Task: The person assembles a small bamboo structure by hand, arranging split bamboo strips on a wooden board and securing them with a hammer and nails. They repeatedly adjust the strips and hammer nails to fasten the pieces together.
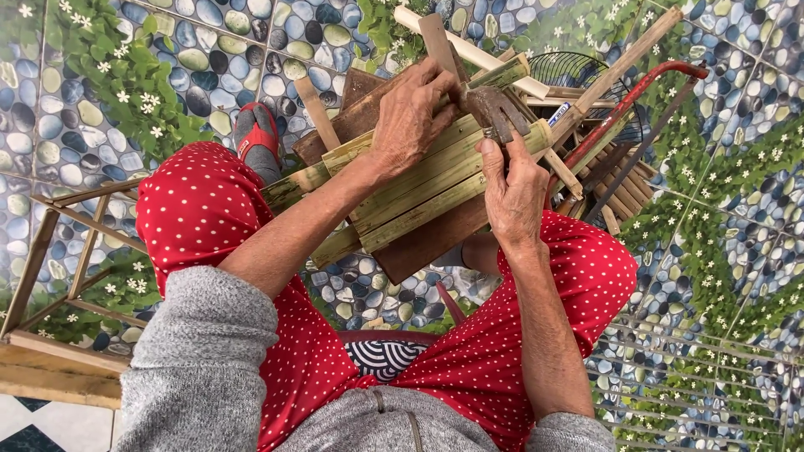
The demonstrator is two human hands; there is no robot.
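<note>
My left hand (412, 117) presses flat, fingers spread, on the bamboo slats (419, 186) across my knees to stop them sliding; right hand (512, 194) closed on the hammer head (496, 111), steadying it at the slats' far edge.

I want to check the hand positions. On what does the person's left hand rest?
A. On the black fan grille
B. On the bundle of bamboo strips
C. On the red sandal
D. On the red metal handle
B: the left hand lies palm-down on the bamboo strips across the lap, while the right hand holds the rusty hammer head.
</note>
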